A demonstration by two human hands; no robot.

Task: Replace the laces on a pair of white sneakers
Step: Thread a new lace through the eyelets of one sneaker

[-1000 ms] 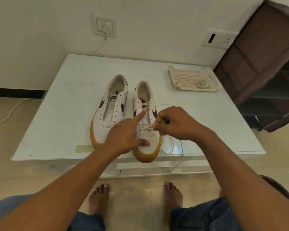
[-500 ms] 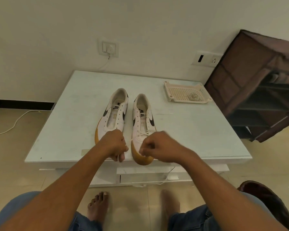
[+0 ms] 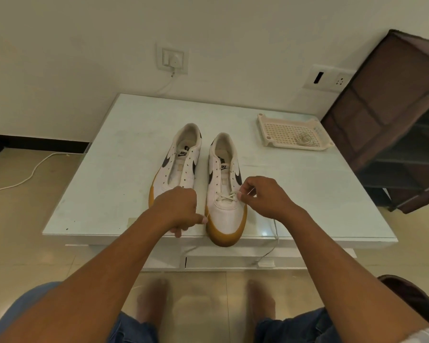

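Observation:
Two white sneakers with black swooshes and tan toe rims stand side by side on the white table (image 3: 114, 174). The left sneaker (image 3: 181, 164) has bare eyelets. The right sneaker (image 3: 224, 191) carries a cream lace (image 3: 225, 196) crossed through its lowest eyelets. My left hand (image 3: 177, 210) is closed on one lace end beside the toe, partly covering the left sneaker's toe. My right hand (image 3: 264, 196) pinches the other lace end at the shoe's right side; that end trails over the table's front edge.
A cream perforated tray (image 3: 286, 131) with a coiled lace (image 3: 305, 139) sits at the table's back right. A brown cabinet (image 3: 391, 115) stands to the right. A wall socket (image 3: 172, 59) has a cable running to the floor. My bare feet are below the table's front edge.
My left hand left the shoe's toe and closed on a lace end, pulling it toward me. My right hand drew back, then returned beside the eyelets. The view pulled back.

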